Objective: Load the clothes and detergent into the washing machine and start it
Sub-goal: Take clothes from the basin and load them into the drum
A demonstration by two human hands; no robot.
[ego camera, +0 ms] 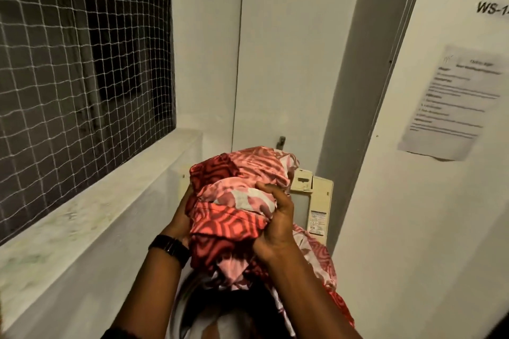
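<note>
Both hands — left hand (180, 217), right hand (275, 220) — clenched on bundled red-patterned cloth (234, 201) above washing machine (316, 201).

Single head-worn view, looking forward and down, close above the hands, wall (289, 63) just ahead

A cramped utility or laundry alcove of a residential building. White plastered walls enclose a cream top-loading washing machine (319, 201) at 6 o'clock; a netted window (82, 63) with a ledge (96, 201) lies at 9 o'clock; a printed notice (451, 104) is posted at 3 o'clock.
</note>
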